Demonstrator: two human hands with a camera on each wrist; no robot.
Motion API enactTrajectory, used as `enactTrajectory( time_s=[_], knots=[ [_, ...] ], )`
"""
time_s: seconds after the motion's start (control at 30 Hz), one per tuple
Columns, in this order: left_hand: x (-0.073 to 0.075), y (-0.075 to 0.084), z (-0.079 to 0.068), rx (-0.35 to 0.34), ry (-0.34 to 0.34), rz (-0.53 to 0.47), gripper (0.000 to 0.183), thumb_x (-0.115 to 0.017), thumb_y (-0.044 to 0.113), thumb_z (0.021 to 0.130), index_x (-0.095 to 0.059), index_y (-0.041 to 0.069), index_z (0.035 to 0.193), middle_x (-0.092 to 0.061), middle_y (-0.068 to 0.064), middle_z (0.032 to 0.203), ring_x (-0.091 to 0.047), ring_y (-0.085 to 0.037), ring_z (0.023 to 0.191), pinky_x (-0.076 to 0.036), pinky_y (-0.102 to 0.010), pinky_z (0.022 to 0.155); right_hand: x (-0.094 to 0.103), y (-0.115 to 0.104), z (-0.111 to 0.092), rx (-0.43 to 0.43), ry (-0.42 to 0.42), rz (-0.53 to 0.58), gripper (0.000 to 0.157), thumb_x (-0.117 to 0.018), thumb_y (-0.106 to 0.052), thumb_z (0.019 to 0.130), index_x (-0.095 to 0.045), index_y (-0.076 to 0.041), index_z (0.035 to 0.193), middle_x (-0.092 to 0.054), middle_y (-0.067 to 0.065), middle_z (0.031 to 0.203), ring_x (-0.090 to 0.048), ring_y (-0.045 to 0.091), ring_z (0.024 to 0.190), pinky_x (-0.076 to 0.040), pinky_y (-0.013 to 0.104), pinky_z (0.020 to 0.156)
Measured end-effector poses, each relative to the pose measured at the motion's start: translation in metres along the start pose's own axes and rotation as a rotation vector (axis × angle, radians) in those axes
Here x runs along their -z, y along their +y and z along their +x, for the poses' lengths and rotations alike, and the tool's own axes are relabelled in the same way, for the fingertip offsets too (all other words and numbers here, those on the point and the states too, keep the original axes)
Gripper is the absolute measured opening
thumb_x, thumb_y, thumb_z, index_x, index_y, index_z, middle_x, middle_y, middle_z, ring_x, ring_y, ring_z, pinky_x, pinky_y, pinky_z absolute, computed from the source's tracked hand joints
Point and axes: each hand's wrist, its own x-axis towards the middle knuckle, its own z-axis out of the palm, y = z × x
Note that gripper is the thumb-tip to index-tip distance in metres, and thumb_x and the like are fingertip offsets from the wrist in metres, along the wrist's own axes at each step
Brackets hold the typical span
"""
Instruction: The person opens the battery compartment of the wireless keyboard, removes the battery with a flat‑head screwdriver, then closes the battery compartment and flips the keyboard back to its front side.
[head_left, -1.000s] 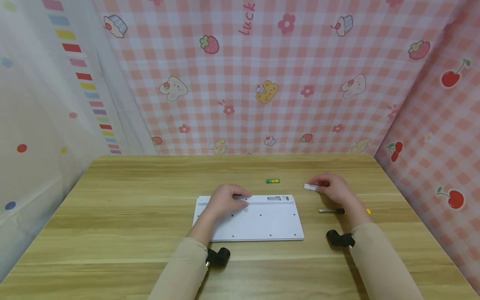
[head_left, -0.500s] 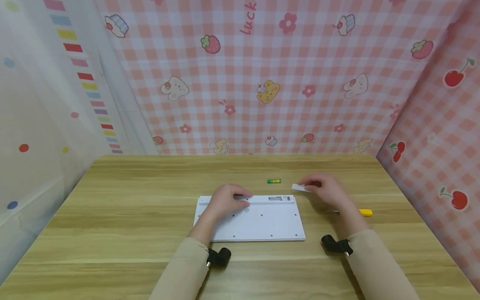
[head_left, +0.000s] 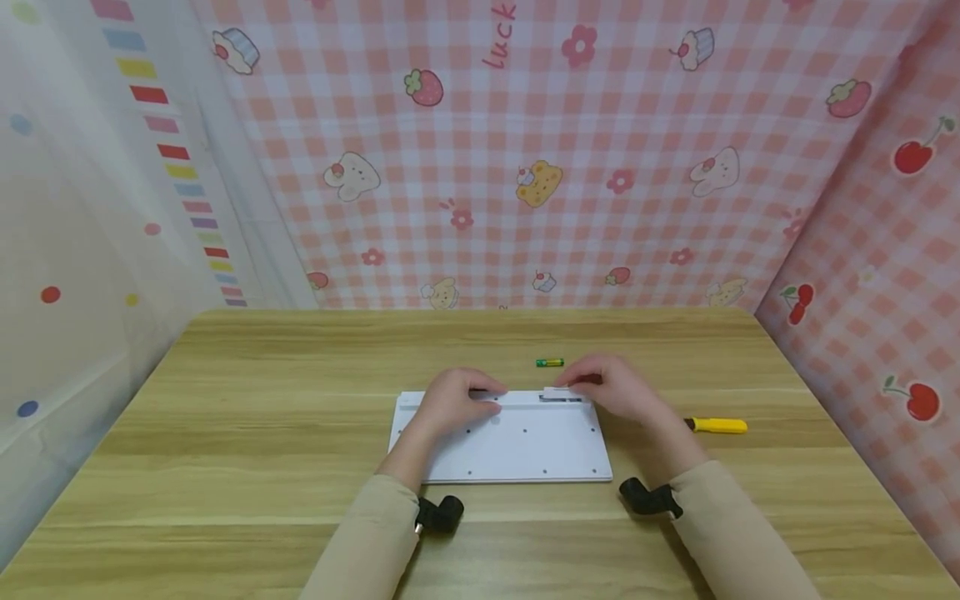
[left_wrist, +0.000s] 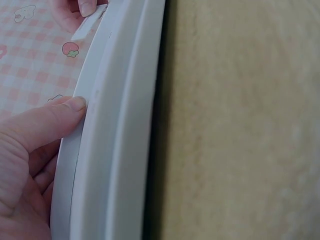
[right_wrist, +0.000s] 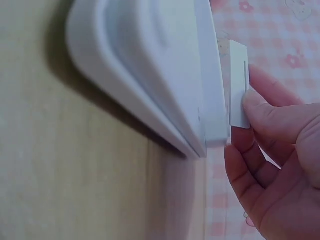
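Note:
A white keyboard (head_left: pixel 517 450) lies face down on the table, its underside dotted with small dark screw holes. My left hand (head_left: pixel 448 410) grips the raised ridge along its far edge, thumb on the near side of the ridge. Between thumb and fingers my right hand (head_left: pixel 618 392) pinches a small white battery cover (right_wrist: pixel 239 87). In the head view the cover is over the battery compartment (head_left: pixel 555 400) at the keyboard's far right, which still shows partly beneath it. From the right wrist view, the cover looks tilted and just apart from the ridge.
A green and yellow battery (head_left: pixel 550 362) lies on the wooden table (head_left: pixel 262 433) behind the keyboard. To the right is a screwdriver with a yellow handle (head_left: pixel 720 426), its shaft hidden by the right forearm. Checked cloth (head_left: pixel 480 167) hangs behind the table.
My right hand has carried the battery cover leftward, from right of the keyboard to over the compartment. The left hand keeps its grip. More of the screwdriver's yellow handle shows now.

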Motion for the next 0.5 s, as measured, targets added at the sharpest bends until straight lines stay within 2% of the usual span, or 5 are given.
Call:
enactTrajectory(
  time_s=[0.3,0.5],
  knots=[
    [-0.0009,0.0014,-0.0006,0.009,0.004,-0.011,0.020,-0.080,0.009,0.082,-0.080,0.014,0.102,-0.073,-0.001,0.108,-0.065,-0.020,0.109,-0.049,-0.038,0.097,-0.0034,-0.0054,0.0031,0.010,-0.046,-0.012,0.023,-0.065,0.002,0.093,-0.079,-0.015,0.099,-0.070,0.000,0.100,-0.059,0.017,0.087,-0.051,0.034,0.076],
    [-0.0009,0.0019,-0.0005,0.010,0.004,-0.010,0.020,-0.080,0.009,0.082,-0.080,0.014,0.102,-0.073,-0.001,0.108,-0.065,-0.020,0.108,-0.049,-0.038,0.097,-0.0036,-0.0062,0.0036,-0.012,-0.063,-0.018,0.023,-0.065,0.002,0.093,-0.078,-0.016,0.099,-0.069,0.000,0.100,-0.058,0.018,0.087,-0.050,0.034,0.077]
  ],
)
